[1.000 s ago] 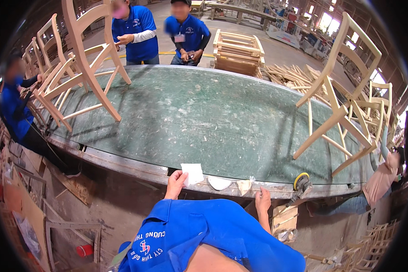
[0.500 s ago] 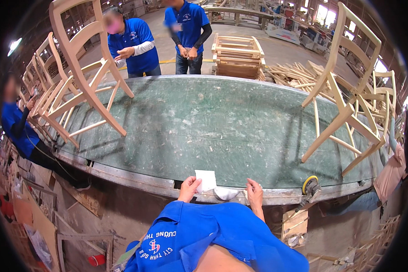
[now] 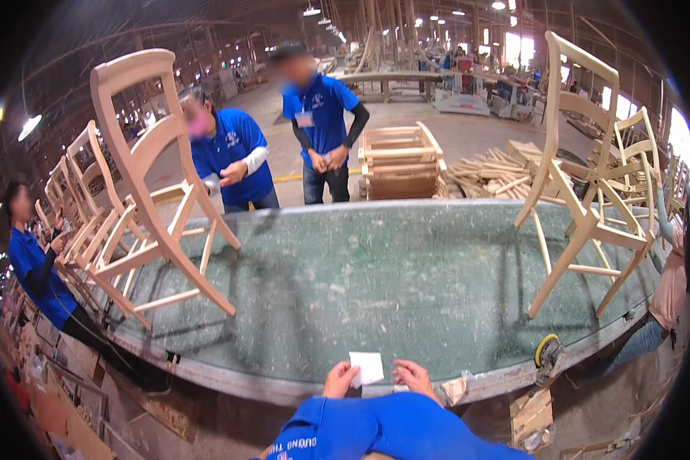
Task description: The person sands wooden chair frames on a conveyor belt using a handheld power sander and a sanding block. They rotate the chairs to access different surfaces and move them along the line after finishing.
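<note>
My left hand pinches a white square sheet, like folded paper, by its left edge over the near rim of the green worktable. Just right of the sheet is my right hand, its fingers apart and pointing left, with nothing visible in them. A bare wooden chair stands on the table's left side. Another wooden chair stands on the right. Near the front edge, to the right of my hands, sits a sander with a yellow-rimmed round pad.
Across the table are a person in a pink mask and a person in a cap. Another person stands at the left. Stacked chair frames and a pile of wood pieces lie beyond the table.
My view has tilted up, so the table and hands sit lower in the picture. The white sheet stays in my left hand, and my right hand has moved closer to it.
</note>
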`<action>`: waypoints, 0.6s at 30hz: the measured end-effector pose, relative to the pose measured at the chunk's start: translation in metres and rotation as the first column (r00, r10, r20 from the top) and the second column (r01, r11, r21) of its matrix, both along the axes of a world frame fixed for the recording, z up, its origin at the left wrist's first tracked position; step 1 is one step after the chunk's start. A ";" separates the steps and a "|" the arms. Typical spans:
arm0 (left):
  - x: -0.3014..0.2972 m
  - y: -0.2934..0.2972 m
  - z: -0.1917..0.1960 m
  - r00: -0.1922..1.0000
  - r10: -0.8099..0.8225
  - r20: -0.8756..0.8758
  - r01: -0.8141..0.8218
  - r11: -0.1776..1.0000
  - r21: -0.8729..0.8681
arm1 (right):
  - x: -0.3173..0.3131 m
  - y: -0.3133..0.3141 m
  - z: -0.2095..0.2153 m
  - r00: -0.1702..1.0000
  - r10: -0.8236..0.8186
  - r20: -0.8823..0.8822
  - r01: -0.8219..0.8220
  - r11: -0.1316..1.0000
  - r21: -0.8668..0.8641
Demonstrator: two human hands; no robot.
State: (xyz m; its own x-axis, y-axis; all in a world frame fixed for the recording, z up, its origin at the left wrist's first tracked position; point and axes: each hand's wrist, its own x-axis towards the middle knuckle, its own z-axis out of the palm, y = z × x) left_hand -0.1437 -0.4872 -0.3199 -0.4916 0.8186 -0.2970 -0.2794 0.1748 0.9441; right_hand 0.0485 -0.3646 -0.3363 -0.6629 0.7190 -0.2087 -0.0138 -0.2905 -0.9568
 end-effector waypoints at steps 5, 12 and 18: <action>-0.017 -0.004 -0.004 0.996 0.009 0.088 -0.017 0.996 0.086 | -0.018 -0.001 0.000 0.999 -0.025 0.022 0.026 0.998 -0.061; -0.020 -0.011 0.018 1.000 -0.004 0.030 0.001 0.997 0.078 | -0.026 -0.013 -0.002 0.997 -0.063 -0.038 0.055 0.978 -0.200; -0.022 -0.015 0.018 0.995 0.027 0.100 -0.036 0.995 0.094 | -0.025 -0.021 0.007 0.997 -0.066 -0.034 0.055 0.965 -0.258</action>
State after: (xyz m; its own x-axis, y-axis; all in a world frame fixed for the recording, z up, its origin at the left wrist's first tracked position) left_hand -0.1656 -0.5019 -0.3019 -0.4898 0.8302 -0.2662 -0.3758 0.0744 0.9237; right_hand 0.0238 -0.3856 -0.3296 -0.6321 0.6838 -0.3645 -0.0775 -0.5238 -0.8483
